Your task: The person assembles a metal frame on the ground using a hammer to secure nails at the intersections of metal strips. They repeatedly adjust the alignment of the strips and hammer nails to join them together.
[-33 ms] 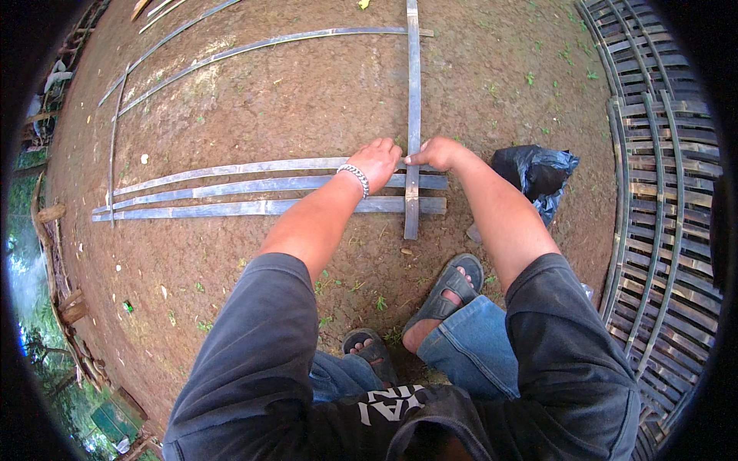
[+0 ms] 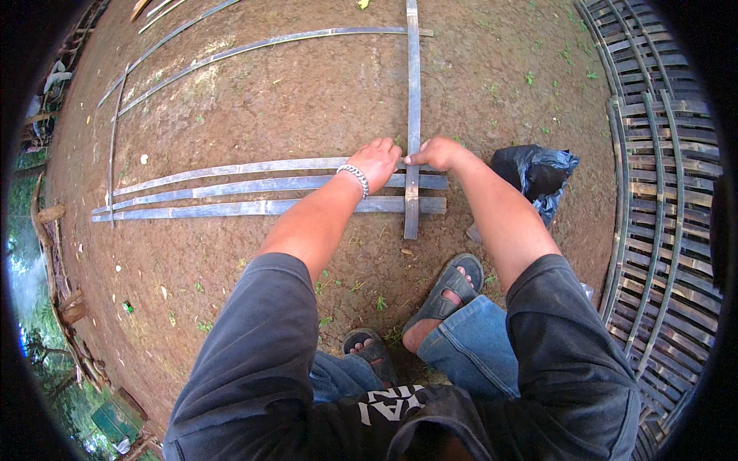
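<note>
Three long bamboo strips lie side by side on the soil: a far one (image 2: 254, 167), a middle one (image 2: 261, 186) and a near one (image 2: 269, 207). Across their right ends runs a wider bamboo slat (image 2: 413, 92), which extends away from me. My left hand (image 2: 377, 165) is closed at the crossing of the far strip and the slat, its fingertips against the slat's left side. From the right, my right hand (image 2: 437, 154) closes on the same crossing, thumb laid over the slat. The fingers underneath are hidden, so anything small between them does not show.
A thin crosspiece (image 2: 114, 161) lies over the strips' left ends. Farther off, another bamboo strip (image 2: 269, 41) meets the slat. A black plastic bag (image 2: 530, 173) rests right of my hands. Slatted bamboo panels (image 2: 653, 223) line the right side. My sandalled foot (image 2: 446, 296) is near the slat's end.
</note>
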Demonstrator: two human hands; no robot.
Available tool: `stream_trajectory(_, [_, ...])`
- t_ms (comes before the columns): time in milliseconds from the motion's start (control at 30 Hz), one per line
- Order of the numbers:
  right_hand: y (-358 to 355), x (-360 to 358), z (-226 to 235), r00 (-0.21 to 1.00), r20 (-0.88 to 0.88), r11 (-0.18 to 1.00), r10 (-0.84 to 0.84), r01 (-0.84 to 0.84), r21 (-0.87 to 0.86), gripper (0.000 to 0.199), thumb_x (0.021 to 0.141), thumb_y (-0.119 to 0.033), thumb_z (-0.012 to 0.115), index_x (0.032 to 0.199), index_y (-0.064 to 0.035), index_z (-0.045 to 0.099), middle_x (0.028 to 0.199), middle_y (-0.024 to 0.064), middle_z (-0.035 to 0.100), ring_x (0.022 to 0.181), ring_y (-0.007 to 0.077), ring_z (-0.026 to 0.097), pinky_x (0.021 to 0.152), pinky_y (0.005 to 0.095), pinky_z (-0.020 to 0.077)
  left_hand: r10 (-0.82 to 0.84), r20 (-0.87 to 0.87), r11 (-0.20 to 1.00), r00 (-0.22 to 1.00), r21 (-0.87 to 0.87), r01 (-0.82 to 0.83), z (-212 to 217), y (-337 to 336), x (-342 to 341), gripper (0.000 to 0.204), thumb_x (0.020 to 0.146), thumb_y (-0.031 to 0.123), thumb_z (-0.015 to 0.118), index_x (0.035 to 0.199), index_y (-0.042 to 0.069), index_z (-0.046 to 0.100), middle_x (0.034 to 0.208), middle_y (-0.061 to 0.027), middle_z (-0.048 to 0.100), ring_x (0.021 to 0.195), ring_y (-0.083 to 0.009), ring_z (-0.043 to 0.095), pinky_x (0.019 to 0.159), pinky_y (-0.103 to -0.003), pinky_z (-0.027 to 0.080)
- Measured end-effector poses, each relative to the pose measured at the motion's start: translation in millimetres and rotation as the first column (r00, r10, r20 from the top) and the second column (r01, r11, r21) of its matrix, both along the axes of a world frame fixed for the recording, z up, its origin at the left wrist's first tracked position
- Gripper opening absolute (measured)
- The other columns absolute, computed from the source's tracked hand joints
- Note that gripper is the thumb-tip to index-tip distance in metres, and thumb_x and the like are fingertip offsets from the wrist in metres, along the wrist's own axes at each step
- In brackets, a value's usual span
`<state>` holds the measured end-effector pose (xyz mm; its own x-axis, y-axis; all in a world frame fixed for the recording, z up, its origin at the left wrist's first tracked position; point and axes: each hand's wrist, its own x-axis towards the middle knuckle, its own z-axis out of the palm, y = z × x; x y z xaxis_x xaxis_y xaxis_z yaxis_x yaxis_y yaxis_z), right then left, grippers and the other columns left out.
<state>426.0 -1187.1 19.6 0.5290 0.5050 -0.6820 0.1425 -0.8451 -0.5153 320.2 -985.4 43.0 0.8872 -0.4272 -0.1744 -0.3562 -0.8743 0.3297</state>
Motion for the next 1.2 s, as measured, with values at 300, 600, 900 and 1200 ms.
stream_trajectory(300, [-14.1,-40.3,49.8,0.906,0.295,0.953,-0.303,0.291,0.086,0.041,0.083,-0.039,0.08,0.111,-0.0094,0.077,0.108,0.0156,0.076,0.105,0.0327,0.071,0.094,0.0414,0.0545,0.253,-0.005,0.966,0.967,-0.049,-0.253,7.2,1.7,-22.5,0.045,0.09,0.022,0.071,0.13,0.004,0.059,0.133,-0.018,0.058,0.129,-0.0341,0.053,0.111,-0.048,0.043])
stream_trajectory(600, [-79.6,-23.0,50.0,0.812,0.151,0.817,-0.563,0.52,0.25,0.052,0.086,-0.027,0.081,0.128,-0.0001,0.067,0.119,0.0165,0.074,0.11,0.0254,0.071,0.096,0.0368,0.054,0.762,-0.003,0.636,0.647,0.191,-0.748,-5.4,19.6,-67.5,0.111,0.087,0.064,0.067,0.162,0.0,0.017,0.17,-0.025,0.008,0.159,-0.0376,0.001,0.125,-0.059,0.0])
stream_trajectory(900, [-33.2,43.2,55.6,0.848,0.266,0.882,-0.459,0.4,0.248,0.051,0.088,-0.031,0.076,0.127,-0.0005,0.067,0.119,0.0184,0.074,0.109,0.0311,0.071,0.096,0.0392,0.0538,0.936,0.116,0.325,0.331,0.067,-0.943,-26.6,16.2,-79.4,0.115,0.086,0.069,0.063,0.161,-0.005,0.015,0.169,-0.0291,0.01,0.159,-0.0389,0.005,0.126,-0.058,0.002])
stream_trajectory(1200, [88.6,150.6,46.4,0.735,0.676,0.998,-0.05,0.059,0.011,0.036,0.093,-0.026,0.064,0.125,-0.0075,0.067,0.126,0.0181,0.067,0.118,0.0372,0.065,0.1,0.0474,0.0535,0.917,0.198,0.371,0.347,-0.101,-0.923,-35.7,10.0,-85.3,0.105,0.084,0.059,0.069,0.155,-0.006,0.028,0.165,-0.0263,0.024,0.156,-0.0384,0.02,0.126,-0.059,0.008])
